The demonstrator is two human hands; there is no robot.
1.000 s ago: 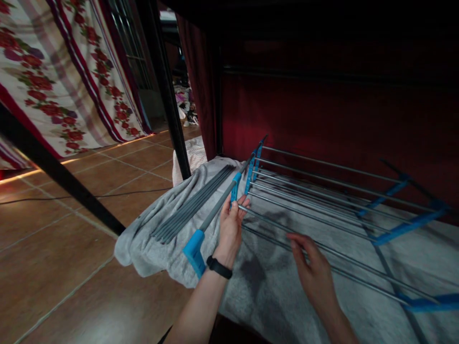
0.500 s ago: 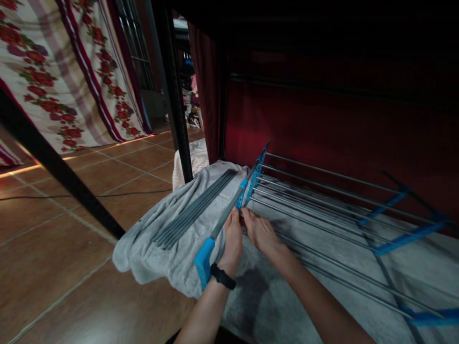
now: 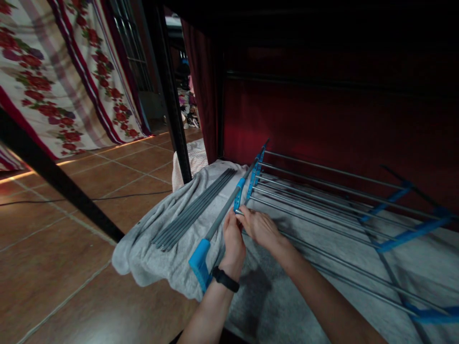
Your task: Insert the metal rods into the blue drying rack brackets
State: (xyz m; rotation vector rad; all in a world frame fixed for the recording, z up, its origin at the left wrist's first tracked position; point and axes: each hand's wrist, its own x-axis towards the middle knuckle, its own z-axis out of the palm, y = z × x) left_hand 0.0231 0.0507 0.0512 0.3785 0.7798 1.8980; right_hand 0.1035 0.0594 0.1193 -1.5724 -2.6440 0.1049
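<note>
A drying rack (image 3: 311,203) of thin metal rods and blue plastic parts lies on a grey blanket. My left hand (image 3: 234,239), with a black band at the wrist, is closed at the lower end of a blue bracket (image 3: 238,193) with holes. That bracket sits on a thick grey tube (image 3: 224,215) ending in a blue corner piece (image 3: 201,260). My right hand (image 3: 261,226) pinches a metal rod (image 3: 239,213) whose tip shows between the two hands, against the bracket's lower end. The rest of that rod is hidden by my right hand.
Several loose grey tubes (image 3: 195,210) lie side by side on the blanket (image 3: 143,260), left of the rack. Black metal posts (image 3: 174,105) frame the bed-like space. A dark red cloth (image 3: 304,114) hangs behind. A cable (image 3: 107,197) crosses the tiled floor (image 3: 53,248).
Both hands have shifted slightly, and the metal rod's tip now shows between them. The grey tube with its blue corner has moved a little left and down in view.
</note>
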